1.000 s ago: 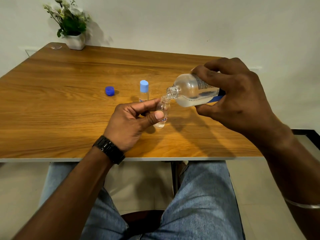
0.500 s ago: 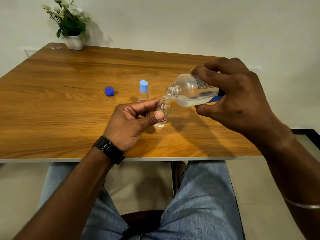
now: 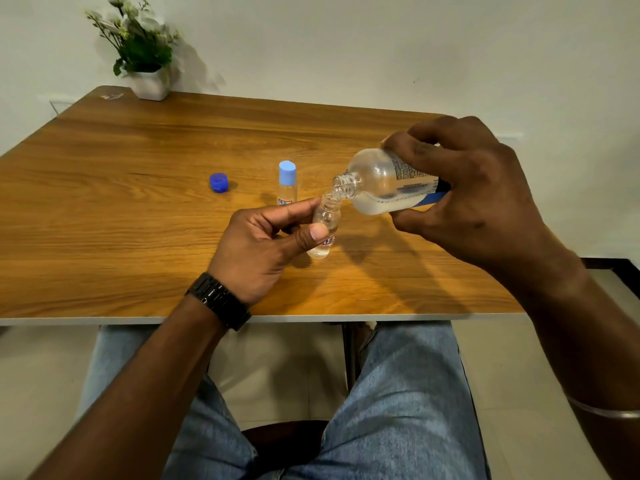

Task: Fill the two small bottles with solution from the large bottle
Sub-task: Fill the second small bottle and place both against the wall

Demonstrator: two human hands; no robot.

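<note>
Clear small bottle (image 3: pixel 325 226) pinched in left grip (image 3: pixel 263 251) | right grip (image 3: pixel 474 199) holds large bottle (image 3: pixel 381 183) tilted, mouths touching

A wooden table (image 3: pixel 138 188) is set against a white wall (image 3: pixel 381 46). A white pot (image 3: pixel 150 85) with a green plant (image 3: pixel 138 39) and pale flowers is placed at the table's far left corner. A light tiled floor (image 3: pixel 540 427) is seen below the table.
</note>
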